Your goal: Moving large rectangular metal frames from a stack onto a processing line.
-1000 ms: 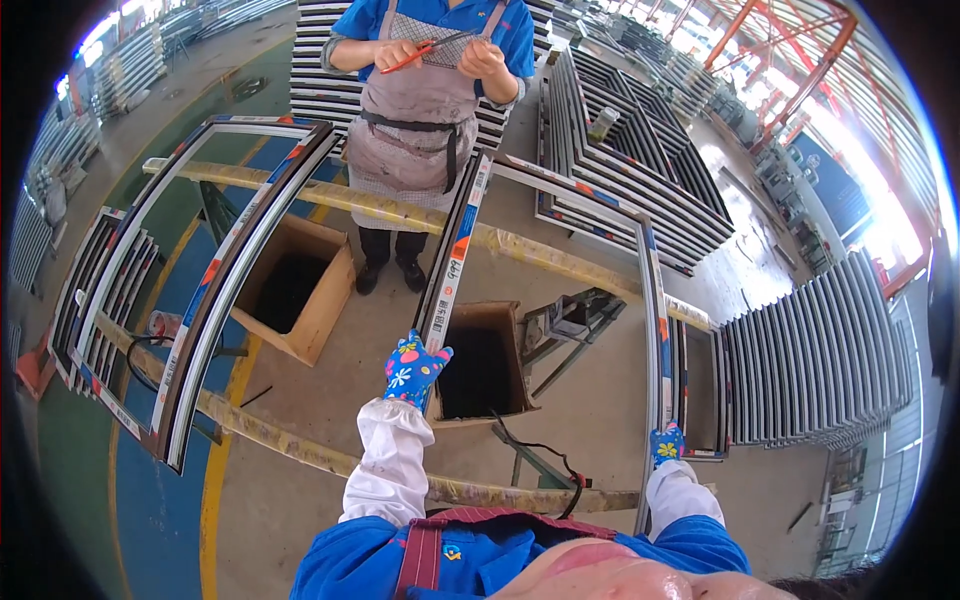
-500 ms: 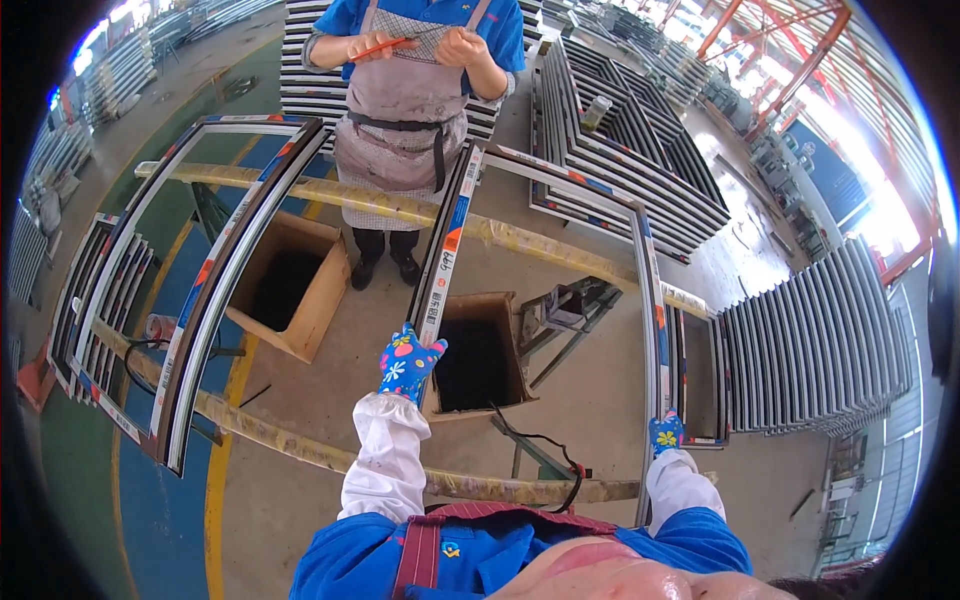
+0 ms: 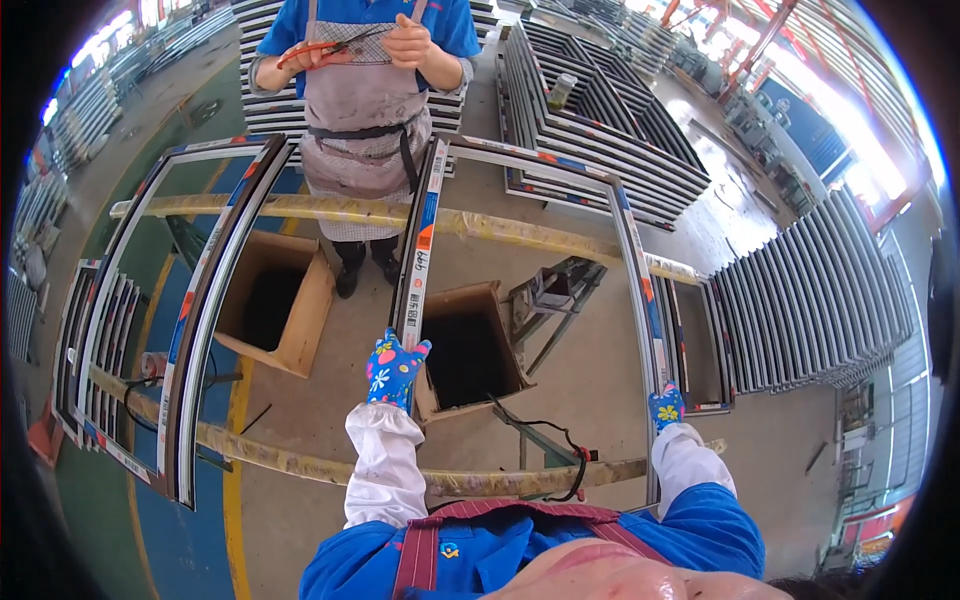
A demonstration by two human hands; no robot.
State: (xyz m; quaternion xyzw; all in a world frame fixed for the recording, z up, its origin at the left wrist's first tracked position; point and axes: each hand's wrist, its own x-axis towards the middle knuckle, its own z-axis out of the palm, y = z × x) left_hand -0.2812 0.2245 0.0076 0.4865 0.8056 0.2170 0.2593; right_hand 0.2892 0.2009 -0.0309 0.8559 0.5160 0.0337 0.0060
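A rectangular metal window frame (image 3: 424,235), with white, blue and orange tape along its bars, lies across two padded rails in front of me. My left hand (image 3: 393,370), in a blue flowered glove, is closed round its left bar. On the right bar, my right hand (image 3: 666,407) in a matching glove is closed too; its fingers are partly hidden. Another, larger frame (image 3: 200,270) rests on the rails to my left, apart from my hands. Across from me a co-worker in an apron (image 3: 362,110) holds a red-handled cutting tool (image 3: 320,52).
The far rail (image 3: 490,228) and near rail (image 3: 330,470) are wrapped in yellowish covering. Cardboard boxes (image 3: 315,300) stand on the floor beneath. Stacked frames (image 3: 610,130) rise behind, and a long row of them (image 3: 810,290) stands at the right. A black cable (image 3: 545,435) hangs over the near rail.
The view has shifted, so the rails, boxes and held frame sit slightly further left. Both my hands keep their hold. The co-worker's hands have moved, and the tool's blades now show apart.
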